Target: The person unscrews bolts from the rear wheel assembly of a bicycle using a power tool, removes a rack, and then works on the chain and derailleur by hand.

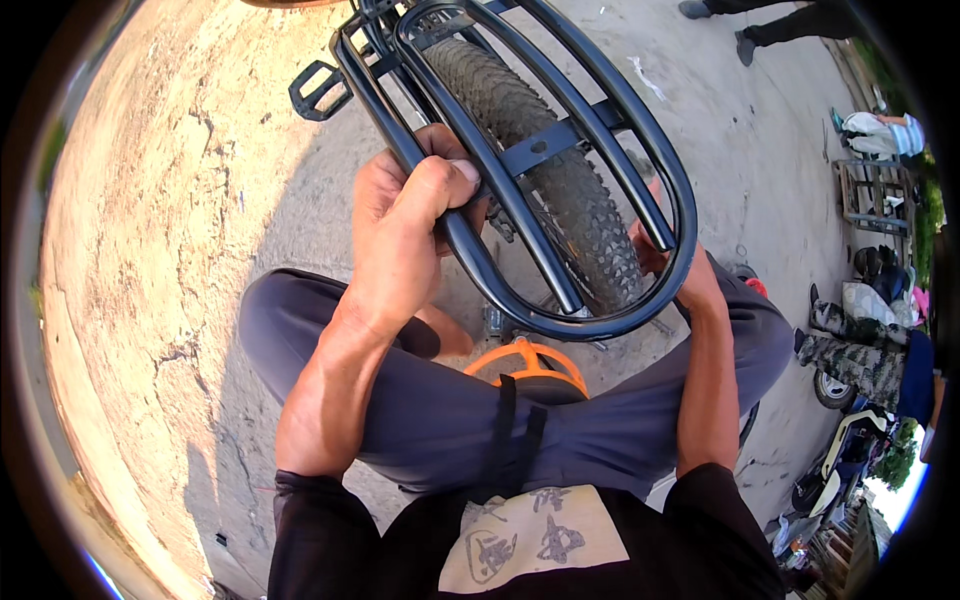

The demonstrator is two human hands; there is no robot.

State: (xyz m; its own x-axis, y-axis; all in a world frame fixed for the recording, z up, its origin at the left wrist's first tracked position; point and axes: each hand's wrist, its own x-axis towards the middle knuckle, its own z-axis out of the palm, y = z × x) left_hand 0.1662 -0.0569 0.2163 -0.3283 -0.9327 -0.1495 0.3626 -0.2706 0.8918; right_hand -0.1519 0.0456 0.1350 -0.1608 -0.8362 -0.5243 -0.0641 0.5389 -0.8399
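Observation:
A black tubular bicycle rear rack [540, 148] spans the upper middle, above a knobby bicycle tyre [590, 215]. My left hand [415, 205] is closed around the rack's left outer tube, thumb on top. On the other side of the wheel, my right hand [690, 275] reaches in under the rack's right rail. Its bent fingers show only in part beside the tyre, and whatever they grip is hidden by the rack. Two inner rails of the rack end in open tube ends near its rounded rear loop. A black pedal [318, 92] sticks out at the upper left.
Between my spread knees sits an orange ring-shaped thing [525, 350] with a dark centre. Cracked concrete ground [180, 230] lies around. At the right are a metal frame stand [872, 195], a person in camouflage trousers [860, 350] and parked vehicles. Another person's legs [790, 25] show at top right.

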